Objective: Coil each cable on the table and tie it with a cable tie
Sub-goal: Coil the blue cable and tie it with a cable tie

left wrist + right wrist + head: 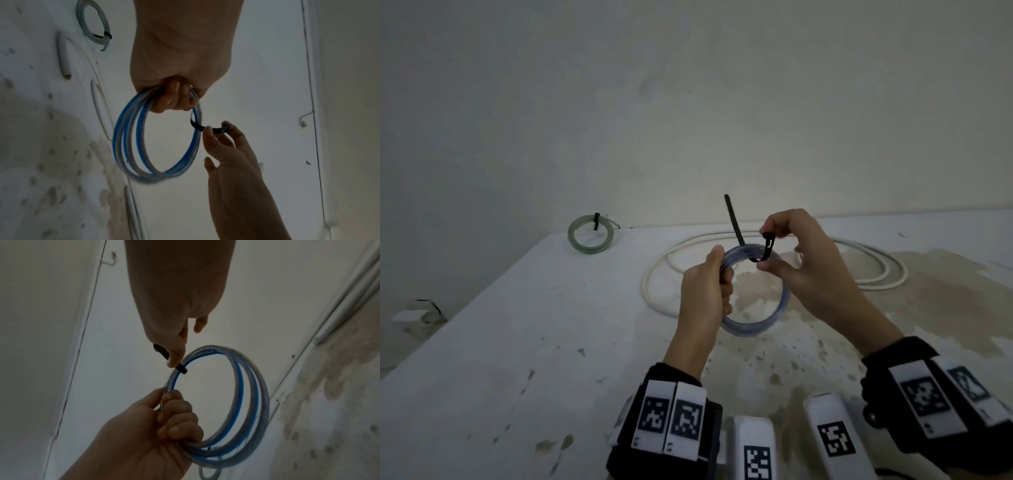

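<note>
The left hand (705, 291) clenches the left side of the translucent blue-cored coiled cable (774, 313), held upright above the stained white table (517, 342) near the person. The right hand (804, 260) pinches the slotted head of the black strap cable tie (767, 245) at the coil's top; its tail points up and far. To do this well, feed the tail through the slot and pull snug while the loops stay bunched. The cable looks springy, three or so loops, glossy and slightly splayed
</note>
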